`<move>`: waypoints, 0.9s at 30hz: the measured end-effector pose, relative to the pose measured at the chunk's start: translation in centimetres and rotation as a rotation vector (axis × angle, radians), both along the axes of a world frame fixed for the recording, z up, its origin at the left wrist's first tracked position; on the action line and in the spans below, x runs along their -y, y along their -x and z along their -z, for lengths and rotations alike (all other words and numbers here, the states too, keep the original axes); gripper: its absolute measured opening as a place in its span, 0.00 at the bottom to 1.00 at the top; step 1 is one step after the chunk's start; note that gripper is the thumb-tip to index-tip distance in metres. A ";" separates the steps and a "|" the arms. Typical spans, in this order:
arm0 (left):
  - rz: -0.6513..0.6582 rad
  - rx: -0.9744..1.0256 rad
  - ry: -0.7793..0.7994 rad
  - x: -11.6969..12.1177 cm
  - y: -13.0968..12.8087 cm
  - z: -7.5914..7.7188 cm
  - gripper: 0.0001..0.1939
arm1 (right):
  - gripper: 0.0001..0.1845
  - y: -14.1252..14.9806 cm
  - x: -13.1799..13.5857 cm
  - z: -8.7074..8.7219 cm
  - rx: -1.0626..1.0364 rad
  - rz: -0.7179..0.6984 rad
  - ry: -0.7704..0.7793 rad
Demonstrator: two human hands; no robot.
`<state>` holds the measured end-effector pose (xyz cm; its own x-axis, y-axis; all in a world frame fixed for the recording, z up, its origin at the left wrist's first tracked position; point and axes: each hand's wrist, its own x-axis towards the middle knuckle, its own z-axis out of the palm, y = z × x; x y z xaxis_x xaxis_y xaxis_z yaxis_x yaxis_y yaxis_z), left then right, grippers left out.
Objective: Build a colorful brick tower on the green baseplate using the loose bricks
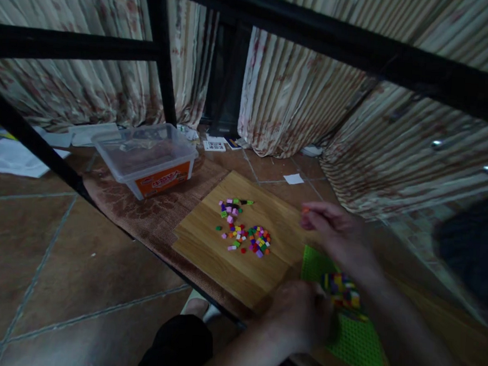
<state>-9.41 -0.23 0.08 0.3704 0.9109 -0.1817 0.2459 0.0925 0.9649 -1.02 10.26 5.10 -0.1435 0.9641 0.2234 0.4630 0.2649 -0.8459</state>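
Observation:
My right hand (335, 225) is raised over the far corner of a green studded baseplate (360, 344). Its thumb and forefinger pinch a small orange toy brick (305, 209). A cluster of joined multicoloured bricks (342, 289), mostly yellow, dark and red, sits on the baseplate. My left hand (302, 312) is curled closed at the near left side of this cluster; its fingertips are hidden and blurred, so what they hold does not show. Left of both hands, a pile of loose bricks (259, 240) in many colours lies on a wooden board (209, 258).
A clear plastic box (145, 156) with an orange label stands beyond the board on a brown woven cloth (153, 221). Black metal bars (163, 77) cross the view in front of striped curtains (292, 91). White paper (293, 178) lies on the tiled floor.

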 end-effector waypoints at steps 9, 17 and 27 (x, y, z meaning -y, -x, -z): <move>-0.183 0.000 -0.166 -1.8 0.5 1.4 0.12 | 0.11 -11.4 8.4 1.5 -0.177 0.478 0.012; -0.251 0.098 -0.130 -3.6 -4.0 2.2 0.14 | 0.16 -14.0 7.2 3.3 -0.035 0.266 -0.006; -0.264 0.244 -0.041 -5.2 -7.4 2.1 0.13 | 0.22 -13.1 5.9 3.8 0.172 0.117 -0.075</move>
<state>-2.01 4.96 -2.04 0.1498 0.9856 -0.0786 -0.0194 0.0824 0.9964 12.07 4.40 1.29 -0.0736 0.9581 0.2769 0.6303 0.2599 -0.7316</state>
